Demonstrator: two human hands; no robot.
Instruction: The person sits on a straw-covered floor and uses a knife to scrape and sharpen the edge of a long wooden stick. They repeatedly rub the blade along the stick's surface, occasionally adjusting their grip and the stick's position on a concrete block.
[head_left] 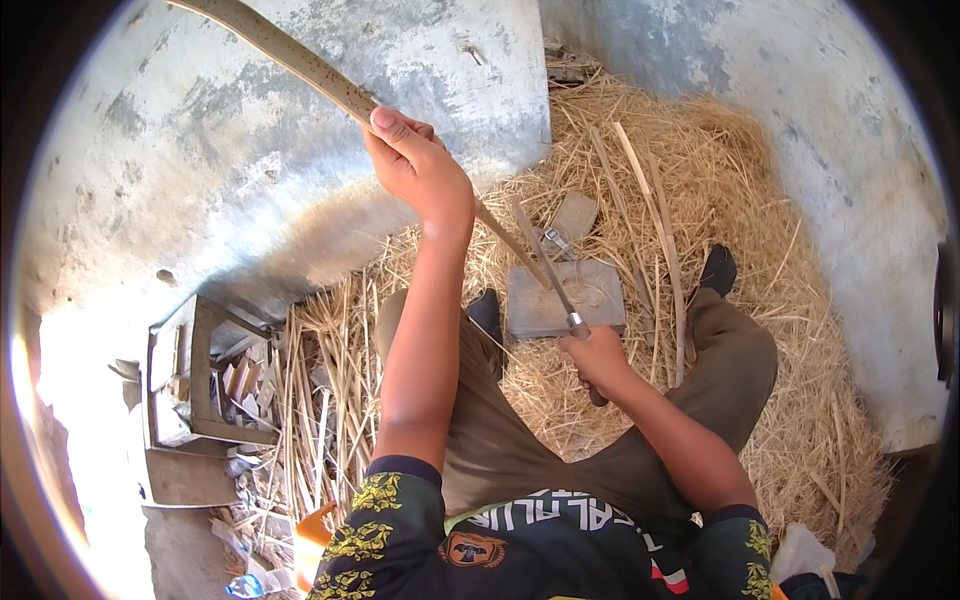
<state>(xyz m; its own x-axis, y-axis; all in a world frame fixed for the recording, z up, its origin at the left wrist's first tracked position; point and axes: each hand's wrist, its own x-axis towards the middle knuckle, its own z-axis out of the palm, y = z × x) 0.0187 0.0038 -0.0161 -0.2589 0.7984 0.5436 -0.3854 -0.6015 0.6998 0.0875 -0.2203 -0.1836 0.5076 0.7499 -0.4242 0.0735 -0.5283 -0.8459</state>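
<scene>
My left hand (418, 168), raised at the upper middle, is closed round a long bamboo strip (325, 78). The strip slants from the upper left down past my wrist, and its lower end is over a flat wooden block (535, 312) between my legs. In my right hand (600, 362) is the dark handle of a knife (560, 290), gripped just below its metal collar. The narrow blade points up and away, crossing close to the strip's lower end. I cannot tell whether blade and strip touch.
Straw-like shavings (720, 170) cover the floor. Long split strips (650, 205) lie right of the block, near a flat stone-like piece (574, 215). A wooden frame (205, 385) with scraps and a plastic bottle (258, 583) are at left. Worn walls (830, 130) enclose the space.
</scene>
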